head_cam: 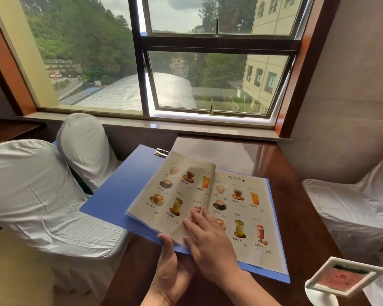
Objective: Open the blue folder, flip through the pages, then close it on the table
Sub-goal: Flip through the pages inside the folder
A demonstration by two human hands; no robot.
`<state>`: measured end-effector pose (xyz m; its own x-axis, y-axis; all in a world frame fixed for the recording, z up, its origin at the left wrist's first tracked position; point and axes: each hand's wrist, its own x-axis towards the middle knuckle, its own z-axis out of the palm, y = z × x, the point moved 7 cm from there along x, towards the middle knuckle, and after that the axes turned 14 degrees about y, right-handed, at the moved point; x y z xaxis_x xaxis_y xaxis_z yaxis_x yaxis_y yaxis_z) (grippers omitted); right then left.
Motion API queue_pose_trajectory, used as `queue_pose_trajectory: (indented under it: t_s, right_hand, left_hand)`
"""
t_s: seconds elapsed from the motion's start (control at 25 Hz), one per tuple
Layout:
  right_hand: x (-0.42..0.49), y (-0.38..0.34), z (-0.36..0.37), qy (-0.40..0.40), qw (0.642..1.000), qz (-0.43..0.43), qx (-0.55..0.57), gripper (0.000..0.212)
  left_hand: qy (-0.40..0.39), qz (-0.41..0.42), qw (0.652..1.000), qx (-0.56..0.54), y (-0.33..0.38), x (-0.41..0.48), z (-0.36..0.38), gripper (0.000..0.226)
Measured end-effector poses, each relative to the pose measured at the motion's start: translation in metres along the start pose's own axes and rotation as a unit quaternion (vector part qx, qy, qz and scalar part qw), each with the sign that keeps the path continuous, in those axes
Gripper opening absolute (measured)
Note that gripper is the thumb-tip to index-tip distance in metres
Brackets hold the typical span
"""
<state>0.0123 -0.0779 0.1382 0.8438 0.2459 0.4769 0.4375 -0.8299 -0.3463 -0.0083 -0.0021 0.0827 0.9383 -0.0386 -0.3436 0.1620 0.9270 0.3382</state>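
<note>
Lying open, blue folder, menu pages

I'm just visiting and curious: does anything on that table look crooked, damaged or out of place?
Only slightly. The open blue folder lies at an angle, its left cover sticking out past the table edge over the white-covered chairs. Nothing looks spilled or torn; the menu pages merely arch where the right hand presses.

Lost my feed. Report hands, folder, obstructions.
Left hand gripping the blue plastic folder at its near edge. Right hand flat on the printed drink-menu pages. Folder open on dark wooden table. Nothing obstructing.
</note>
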Motion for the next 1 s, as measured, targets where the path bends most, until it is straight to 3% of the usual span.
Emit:
queue_pose_trajectory:
  t_s: [0.12, 0.32, 0.4, 0.52, 0.6, 0.72, 0.8, 0.88, 0.92, 1.0]
  right_hand:
    - [0.002, -0.003, 0.002, -0.012, 1.0, 0.008, 0.001, 0.05]
    - [-0.001, -0.009, 0.002, -0.029, 0.999, -0.005, 0.025, 0.045]
    - [-0.002, -0.006, -0.001, -0.034, 0.997, -0.001, 0.066, 0.046]
    - [-0.006, 0.018, -0.024, 0.028, 0.992, 0.06, 0.109, 0.049]
    - [-0.013, 0.055, -0.044, 0.1, 0.981, 0.146, 0.086, 0.056]
    - [-0.033, 0.122, -0.06, 0.091, 0.93, 0.351, 0.061, 0.082]
    - [-0.049, 0.15, -0.053, 0.037, 0.854, 0.484, 0.188, 0.091]
    - [-0.054, 0.151, -0.037, -0.015, 0.75, 0.542, 0.38, 0.073]
    - [-0.053, 0.149, -0.034, -0.023, 0.734, 0.534, 0.42, 0.057]
    - [-0.051, 0.15, -0.036, 0.017, 0.76, 0.501, 0.414, 0.031]
  left_hand:
    - [-0.008, 0.012, 1.0, 0.02, 0.006, -0.001, 0.0, 0.088]
    - [0.002, -0.048, 0.999, 0.01, 0.003, -0.003, -0.004, 0.04]
    - [0.03, -0.026, 0.999, 0.008, 0.007, -0.002, -0.01, 0.036]
    - [0.08, 0.027, 0.996, 0.002, 0.022, 0.003, -0.021, 0.046]
    - [0.098, 0.051, 0.994, -0.002, 0.034, 0.004, -0.026, 0.048]
    - [0.116, 0.066, 0.991, -0.012, 0.046, 0.003, -0.033, 0.047]
    - [0.115, 0.066, 0.991, -0.011, 0.046, 0.004, -0.035, 0.046]
    - [0.114, 0.058, 0.992, -0.003, 0.043, 0.005, -0.036, 0.046]
    - [0.114, 0.052, 0.992, 0.003, 0.04, 0.006, -0.036, 0.047]
    - [0.114, 0.046, 0.992, 0.021, 0.038, 0.007, -0.036, 0.048]
